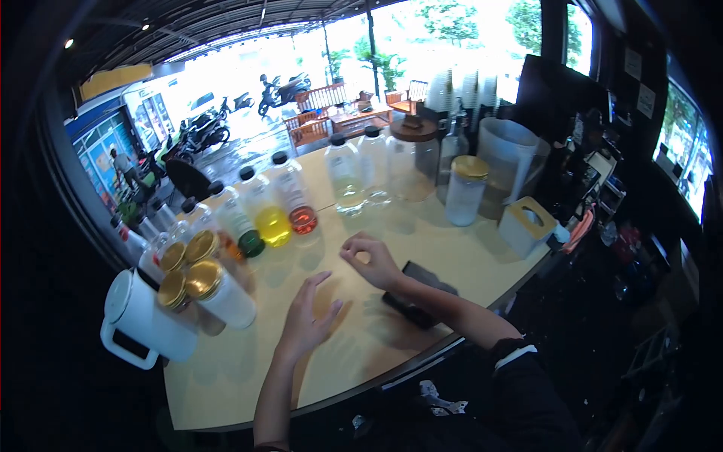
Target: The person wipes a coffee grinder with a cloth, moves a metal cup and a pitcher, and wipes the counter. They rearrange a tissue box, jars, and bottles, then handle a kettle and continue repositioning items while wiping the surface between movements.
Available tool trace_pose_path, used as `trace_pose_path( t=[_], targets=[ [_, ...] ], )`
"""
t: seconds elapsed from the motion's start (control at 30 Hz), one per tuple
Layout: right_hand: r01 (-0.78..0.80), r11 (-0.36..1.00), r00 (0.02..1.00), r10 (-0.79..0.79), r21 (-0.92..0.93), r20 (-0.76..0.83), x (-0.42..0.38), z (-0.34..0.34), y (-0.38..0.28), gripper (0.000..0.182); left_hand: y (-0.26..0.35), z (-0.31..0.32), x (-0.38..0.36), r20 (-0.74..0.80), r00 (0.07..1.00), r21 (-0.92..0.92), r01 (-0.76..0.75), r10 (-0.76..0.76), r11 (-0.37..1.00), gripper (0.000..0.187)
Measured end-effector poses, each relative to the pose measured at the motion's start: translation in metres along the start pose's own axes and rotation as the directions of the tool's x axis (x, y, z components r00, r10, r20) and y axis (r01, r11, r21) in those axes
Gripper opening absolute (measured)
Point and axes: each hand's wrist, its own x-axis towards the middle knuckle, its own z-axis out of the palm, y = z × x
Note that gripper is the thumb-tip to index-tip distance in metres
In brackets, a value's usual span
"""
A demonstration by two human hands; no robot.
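Note:
My left hand [310,313] is held over the table [339,339], its thumb and fingers apart and nothing in it. To its upper right is my right hand [372,260], its fingers curled in toward the thumb in a loop. No object shows in that loop. Under my right forearm lies a dark item [413,310], partly hidden, whose kind I cannot make out. Beyond my hands stand black-capped bottles: one with red liquid [303,217], one with yellow liquid [273,224], one with green liquid [250,241] and one with pale liquid [349,188].
Several gold-lidded jars [226,297] and a white pitcher [154,316] stand at the left. On the right are a gold-lidded jar [465,200], a large translucent jug [506,154] and a tissue box [520,235]. A wooden-lidded jar [413,166] stands at the back.

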Motion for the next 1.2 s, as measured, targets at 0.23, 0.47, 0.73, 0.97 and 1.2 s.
trace_pose_path(
  t=[0.23,0.47,0.73,0.97,1.2],
  targets=[
    [-0.103,0.916,0.940,-0.038,-0.388,-0.339,-0.070,-0.173,0.072,0.054,0.008,0.175,0.132,0.144,0.989,-0.690,0.070,0.042,0.720,0.068],
    [-0.247,0.938,0.877,0.110,-0.243,-0.467,-0.097,-0.229,0.138,0.076,0.052,0.284,0.235,-0.099,0.995,-0.449,-0.037,-0.008,0.893,0.096],
    [-0.215,0.917,0.903,0.056,-0.336,-0.427,-0.096,-0.234,0.141,0.081,0.081,0.316,0.275,-0.328,0.938,-0.335,-0.009,-0.108,0.942,0.106],
    [-0.254,0.914,0.922,0.130,-0.316,-0.364,-0.092,-0.240,0.113,0.086,0.080,0.303,0.285,-0.461,0.886,-0.238,-0.073,-0.046,0.968,0.094],
    [-0.105,0.953,0.929,-0.008,-0.284,-0.370,-0.091,-0.227,0.099,0.102,0.104,0.218,0.227,-0.441,0.892,-0.378,-0.284,0.098,0.881,0.082]
  ],
)
